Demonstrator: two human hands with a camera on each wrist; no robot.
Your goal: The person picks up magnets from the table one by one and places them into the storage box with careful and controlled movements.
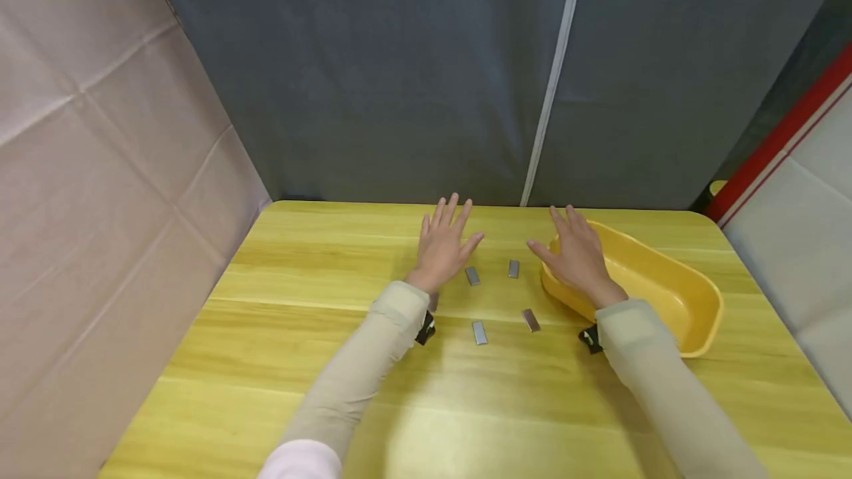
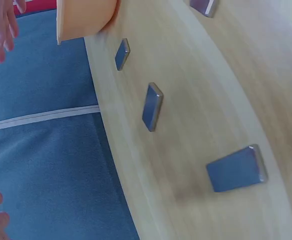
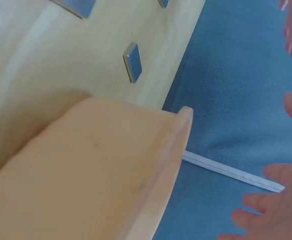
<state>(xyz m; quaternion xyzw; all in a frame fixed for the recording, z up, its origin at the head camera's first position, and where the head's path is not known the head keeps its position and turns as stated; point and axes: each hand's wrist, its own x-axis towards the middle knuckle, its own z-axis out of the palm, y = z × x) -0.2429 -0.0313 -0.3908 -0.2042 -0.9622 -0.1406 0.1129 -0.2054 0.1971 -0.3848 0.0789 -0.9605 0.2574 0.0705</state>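
My left hand [image 1: 442, 246] is held with its fingers spread and straight, nothing in it. Beside and below it several small, flat, grey metallic rectangular pieces lie loose on the table, among them a piece near the thumb [image 1: 472, 276], a lower piece [image 1: 480, 333] and one close to the left wrist [image 2: 236, 168]. My right hand [image 1: 579, 253], its fingers likewise extended and holding nothing, appears over the near-left end of a yellow plastic basin [image 1: 655, 287]. In the right wrist view a gap shows between the right fingers [image 3: 256, 202] and the basin rim [image 3: 186, 117].
The wood-grain table [image 1: 266, 331] ends at a dark grey curtain [image 1: 373, 94] with a pale vertical strip. Pale cloth [image 1: 100, 205] hangs along the left side. A red-edged white panel [image 1: 819, 191] stands on the right.
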